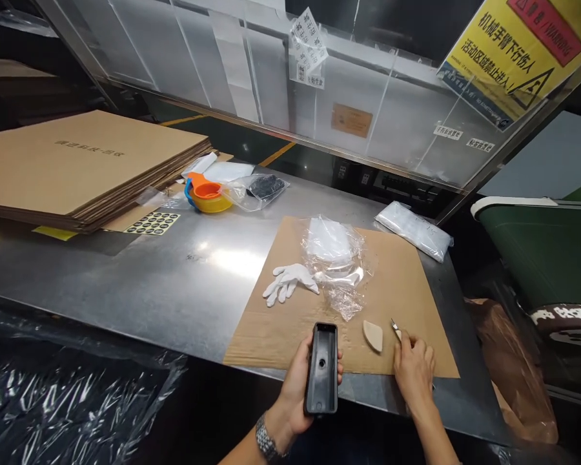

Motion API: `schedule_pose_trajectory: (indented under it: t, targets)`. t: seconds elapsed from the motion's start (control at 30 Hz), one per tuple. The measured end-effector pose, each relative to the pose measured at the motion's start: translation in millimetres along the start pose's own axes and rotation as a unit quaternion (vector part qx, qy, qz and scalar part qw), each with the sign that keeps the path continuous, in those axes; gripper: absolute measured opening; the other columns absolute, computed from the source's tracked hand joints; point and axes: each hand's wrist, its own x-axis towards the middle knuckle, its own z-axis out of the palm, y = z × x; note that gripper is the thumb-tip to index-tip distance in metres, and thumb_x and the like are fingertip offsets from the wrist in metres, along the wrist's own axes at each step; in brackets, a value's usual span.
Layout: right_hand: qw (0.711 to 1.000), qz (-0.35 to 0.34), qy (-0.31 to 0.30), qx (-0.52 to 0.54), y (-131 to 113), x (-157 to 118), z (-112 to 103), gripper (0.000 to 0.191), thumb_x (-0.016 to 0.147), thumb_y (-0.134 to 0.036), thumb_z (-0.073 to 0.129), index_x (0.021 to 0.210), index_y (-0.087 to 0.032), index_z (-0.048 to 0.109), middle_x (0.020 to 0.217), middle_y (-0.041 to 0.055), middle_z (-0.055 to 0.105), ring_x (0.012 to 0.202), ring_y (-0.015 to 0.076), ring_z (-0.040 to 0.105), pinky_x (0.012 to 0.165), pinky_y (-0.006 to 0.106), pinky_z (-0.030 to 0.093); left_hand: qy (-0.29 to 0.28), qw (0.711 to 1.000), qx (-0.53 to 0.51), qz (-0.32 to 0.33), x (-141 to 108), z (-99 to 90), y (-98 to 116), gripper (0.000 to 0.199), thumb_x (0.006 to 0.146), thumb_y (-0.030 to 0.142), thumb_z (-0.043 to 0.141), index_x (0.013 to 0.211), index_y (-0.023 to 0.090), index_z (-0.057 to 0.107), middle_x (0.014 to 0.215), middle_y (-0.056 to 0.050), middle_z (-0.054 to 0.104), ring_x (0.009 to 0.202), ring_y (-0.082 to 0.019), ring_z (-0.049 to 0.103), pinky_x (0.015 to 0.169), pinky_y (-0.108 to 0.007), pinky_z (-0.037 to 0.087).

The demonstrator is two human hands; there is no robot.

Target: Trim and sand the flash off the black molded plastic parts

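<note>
My left hand [297, 387] is wrapped round a long, hollow black plastic housing [322, 374]. Its open side faces up, with a small round hole in the floor. On the cardboard sheet [401, 284] to the right, my right hand [415, 365] has its fingers closed over a small knife [396, 327]. Only the knife's pale metal tip shows; the rest is under the fingers. A beige wedge-shaped pad [372, 336] lies between the two hands. Farther back are a white glove [290, 283] and a crumpled clear plastic bag [334, 252] with white material in it.
Flattened cardboard [91, 161] is stacked on the metal table [198, 278] at left. Near it are a sticker sheet [153, 223], a tape roll [213, 201] and a bag with dark contents [266, 187]. A plastic-wrapped pack [413, 229] lies back right, beside a green conveyor [542, 258].
</note>
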Motion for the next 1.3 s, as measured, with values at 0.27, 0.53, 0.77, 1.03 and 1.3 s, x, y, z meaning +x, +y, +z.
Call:
schedule_pose_trajectory:
  t: [0.27,0.53,0.77,1.03,1.3]
  targets:
    - [0.894,-0.353,-0.205,0.186,-100.1,-46.9,-43.9,0.015,0.088,-0.033,0.053,0.097,-0.023,0.060,0.080,0.0027,0.057,0.078,0.0183,0.047,0.069,0.032,0.035,-0.001,0.996,0.000,-0.093,0.5,8.5,-12.5,0.045,0.087,0.044,0.042,0.061,0.011,0.057,0.054,-0.005,0.061,0.046,-0.012,0.055,0.047,-0.021,0.044]
    - [0.874,-0.304,-0.303,0.228,-116.1,-45.0,-46.8,0.019,0.080,-0.039,0.063,0.088,-0.023,0.057,0.075,-0.0019,0.057,0.078,0.0168,0.047,0.071,0.031,0.032,0.027,0.999,0.027,-0.038,-8.0,5.0,-21.6,0.036,0.081,0.042,0.054,0.056,0.016,0.050,0.047,0.004,0.050,0.041,-0.008,0.044,0.045,-0.018,0.036]
    - [0.903,-0.224,-0.292,0.223,-106.4,-24.6,-50.2,0.023,0.077,-0.023,0.067,0.098,-0.022,0.057,0.077,-0.0009,0.052,0.080,0.0173,0.046,0.075,0.032,0.036,0.011,0.985,0.171,-0.033,-17.3,0.1,-33.4,0.045,0.080,0.058,0.045,0.067,0.015,0.056,0.046,-0.001,0.056,0.039,-0.012,0.050,0.043,-0.021,0.038]
    - [0.914,-0.190,-0.232,0.273,-93.8,-2.9,-45.8,0.020,0.085,-0.032,0.055,0.073,-0.021,0.068,0.069,0.0011,0.060,0.074,0.0163,0.052,0.071,0.030,0.039,-0.030,0.966,0.236,-0.101,-23.3,-7.0,-34.3,0.065,0.083,0.061,0.035,0.068,0.005,0.065,0.048,-0.008,0.059,0.038,-0.011,0.054,0.038,-0.017,0.035]
    - [0.927,-0.075,-0.239,0.280,-81.9,-53.2,-38.1,0.049,0.081,-0.039,0.057,0.125,-0.021,0.047,0.107,0.0081,0.057,0.086,0.0185,0.056,0.071,0.029,0.046,0.002,0.987,0.159,0.008,-21.4,-5.4,-28.0,0.058,0.084,0.056,0.039,0.071,0.007,0.066,0.052,-0.008,0.063,0.045,-0.012,0.057,0.047,-0.020,0.043]
